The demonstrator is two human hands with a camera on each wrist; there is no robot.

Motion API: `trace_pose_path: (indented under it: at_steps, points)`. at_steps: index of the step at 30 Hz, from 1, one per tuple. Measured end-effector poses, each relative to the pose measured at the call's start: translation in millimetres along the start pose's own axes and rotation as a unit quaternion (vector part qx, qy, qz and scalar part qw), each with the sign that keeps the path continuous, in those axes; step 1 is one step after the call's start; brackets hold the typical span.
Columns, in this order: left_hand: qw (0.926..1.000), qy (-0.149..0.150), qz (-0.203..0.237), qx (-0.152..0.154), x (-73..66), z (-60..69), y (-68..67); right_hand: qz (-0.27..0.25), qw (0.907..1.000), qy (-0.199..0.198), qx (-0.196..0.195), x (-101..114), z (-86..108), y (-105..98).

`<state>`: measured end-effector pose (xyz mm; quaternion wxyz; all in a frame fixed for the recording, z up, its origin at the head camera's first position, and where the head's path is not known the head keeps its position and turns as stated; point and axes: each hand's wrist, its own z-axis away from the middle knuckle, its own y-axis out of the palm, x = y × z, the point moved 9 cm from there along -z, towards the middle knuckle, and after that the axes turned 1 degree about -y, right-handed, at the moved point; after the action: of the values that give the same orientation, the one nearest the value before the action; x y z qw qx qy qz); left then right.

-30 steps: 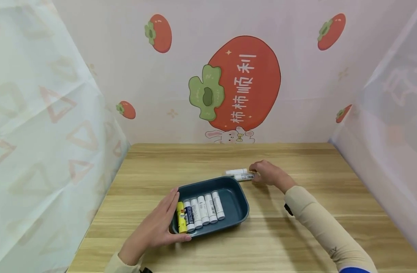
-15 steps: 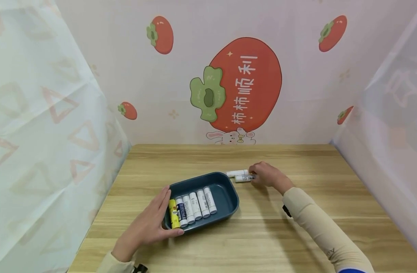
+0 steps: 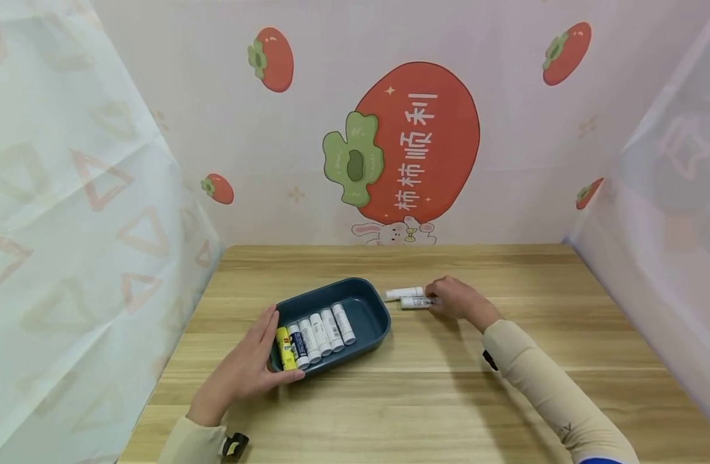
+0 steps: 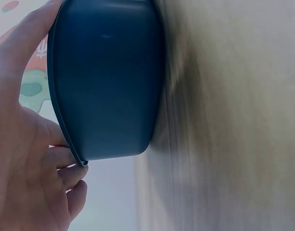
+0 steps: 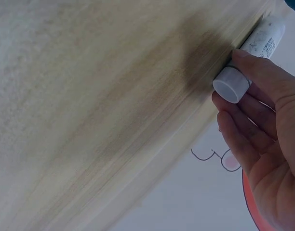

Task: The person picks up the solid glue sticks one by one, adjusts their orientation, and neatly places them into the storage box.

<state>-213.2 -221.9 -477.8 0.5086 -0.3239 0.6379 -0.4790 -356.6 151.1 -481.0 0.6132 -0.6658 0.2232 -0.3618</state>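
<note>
A dark blue tray (image 3: 363,308) lies slanted on the table, holding a row of several glue sticks. At its left end is a yellow glue stick (image 3: 286,348), beside a dark blue and white one (image 3: 298,345); the others are white. My left hand (image 3: 244,359) grips the tray's left end, thumb and fingers spread along the rim. Right of the tray, my right hand (image 3: 456,299) pinches the capped end of a white glue stick (image 5: 263,42) that lies low over the table. Just behind it lies another white glue stick (image 3: 404,293).
The wooden table (image 3: 424,399) meets a patterned back wall covering (image 3: 505,129), with sheets on the left and right sides. The tray's right end stands close to the loose glue sticks.
My left hand has shifted the tray left and away from me, with the glue sticks in it. The right hand has stayed nearly in place at the white glue stick.
</note>
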Motion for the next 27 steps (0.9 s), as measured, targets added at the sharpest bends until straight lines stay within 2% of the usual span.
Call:
trace_pose_path:
  at_steps: [9, 27]
  points:
    - [0.9998, -0.020, 0.001, 0.008, 9.3, -15.2, 4.4, -0.013, 0.9998, 0.006, 0.012, 0.1, 3.5, -0.8]
    - [0.9997, -0.022, 0.005, 0.006, 12.2, -28.3, 0.1, -0.029, 0.9995, 0.002, 0.014, 6.9, 14.3, -9.6]
